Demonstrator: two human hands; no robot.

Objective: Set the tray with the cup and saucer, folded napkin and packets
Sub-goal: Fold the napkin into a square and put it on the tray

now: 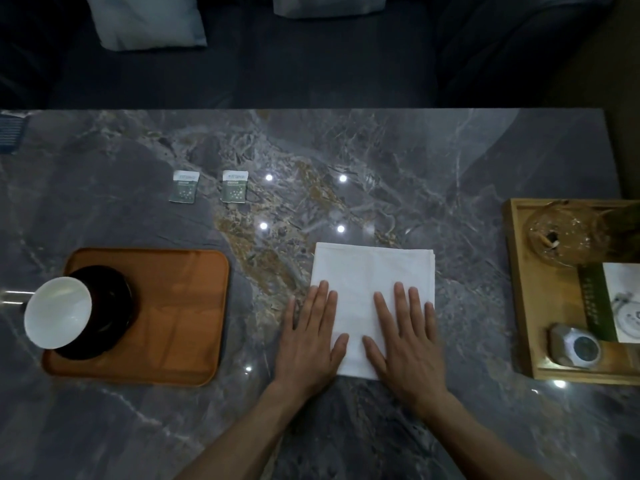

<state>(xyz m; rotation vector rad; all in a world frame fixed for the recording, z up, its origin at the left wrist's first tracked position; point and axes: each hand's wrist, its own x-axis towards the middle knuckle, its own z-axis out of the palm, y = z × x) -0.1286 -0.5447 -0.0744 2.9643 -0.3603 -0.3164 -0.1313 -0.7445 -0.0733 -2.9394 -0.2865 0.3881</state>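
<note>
Orange rectangular tray holds white cup on black saucer; both hands, left hand and right hand, flat, fingers spread, pressing white folded napkin, grasping nothing.

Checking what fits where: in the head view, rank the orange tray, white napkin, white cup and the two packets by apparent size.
1. orange tray
2. white napkin
3. white cup
4. left packet and right packet: alike, unranked

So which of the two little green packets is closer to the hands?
The right-hand small green-and-white paper packet: it lies nearer the white folded cloth napkin, where both hands rest, than the left-hand packet beside it.
</note>
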